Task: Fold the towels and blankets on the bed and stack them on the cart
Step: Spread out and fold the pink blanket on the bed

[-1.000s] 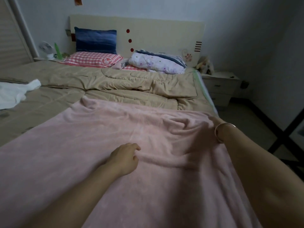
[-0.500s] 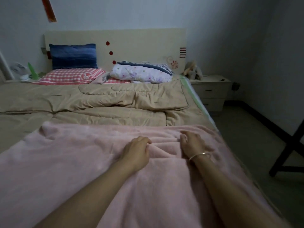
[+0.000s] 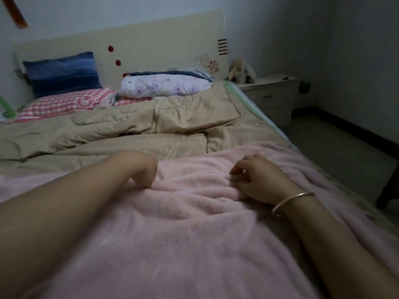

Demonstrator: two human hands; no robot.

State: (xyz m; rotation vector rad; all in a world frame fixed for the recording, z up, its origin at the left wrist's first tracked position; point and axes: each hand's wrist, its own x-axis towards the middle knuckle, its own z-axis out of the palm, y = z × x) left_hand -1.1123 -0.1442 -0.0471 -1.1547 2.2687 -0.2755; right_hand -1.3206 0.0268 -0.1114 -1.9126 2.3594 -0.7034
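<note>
A pink fleece blanket [image 3: 194, 240] lies spread over the near half of the bed, wrinkled between my hands. My left hand [image 3: 145, 170] is at the blanket's far edge, its fingers curled down into the fabric and hidden from me. My right hand [image 3: 258, 180], with a metal bangle on the wrist, rests to the right of it with curled fingers gathering a fold of the same blanket. No cart is in view.
A tan comforter [image 3: 133, 128] covers the bed beyond the blanket. At the headboard [image 3: 151, 42] lie a blue pillow [image 3: 62, 73], a red checked pillow [image 3: 64, 104] and a folded floral quilt [image 3: 166, 85]. A white nightstand [image 3: 272, 96], floor and a dark furniture leg [image 3: 388, 190] are to the right.
My hands have drawn apart on the pink blanket: the left now sits at its far edge, the right further right. The view has tilted and moved closer.
</note>
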